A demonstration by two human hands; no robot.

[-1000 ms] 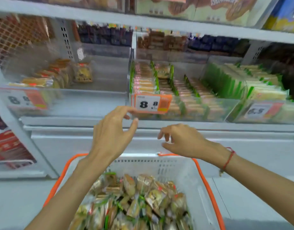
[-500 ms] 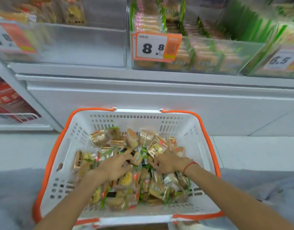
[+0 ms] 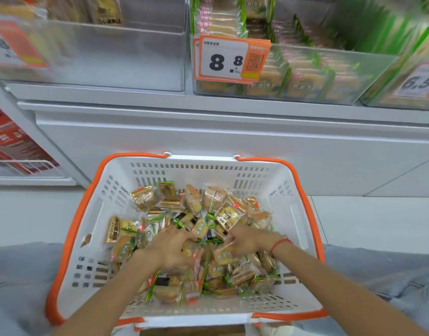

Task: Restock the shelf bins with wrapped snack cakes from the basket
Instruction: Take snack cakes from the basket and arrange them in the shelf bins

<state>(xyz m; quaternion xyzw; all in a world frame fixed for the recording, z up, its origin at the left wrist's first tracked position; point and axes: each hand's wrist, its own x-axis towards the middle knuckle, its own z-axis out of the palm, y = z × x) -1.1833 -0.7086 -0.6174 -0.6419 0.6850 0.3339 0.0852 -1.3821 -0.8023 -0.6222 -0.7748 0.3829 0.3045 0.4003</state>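
Observation:
A white basket [image 3: 116, 214] with orange handles sits in front of me, holding several wrapped snack cakes [image 3: 194, 204] in clear, gold and green wrappers. Both hands are down in the pile. My left hand [image 3: 171, 248] lies blurred over the cakes with its fingers curled into them. My right hand [image 3: 245, 240], with a red string on the wrist, pinches a wrapped cake [image 3: 223, 255] at its fingertips. Above, clear shelf bins stand side by side: a nearly bare left bin [image 3: 111, 59] and a middle bin [image 3: 305, 73] packed with green-edged packs.
An orange price tag [image 3: 229, 60] reading 8.8 hangs on the middle bin; another tag [image 3: 419, 83] reads 6.5 at the right. A white shelf ledge [image 3: 208, 110] juts out above the basket. Red boxes [image 3: 12, 146] sit low at the left.
Both hands dropped from the shelf edge into the basket and my view tilted down. Since half a second ago they have closed in on cakes in the pile's middle.

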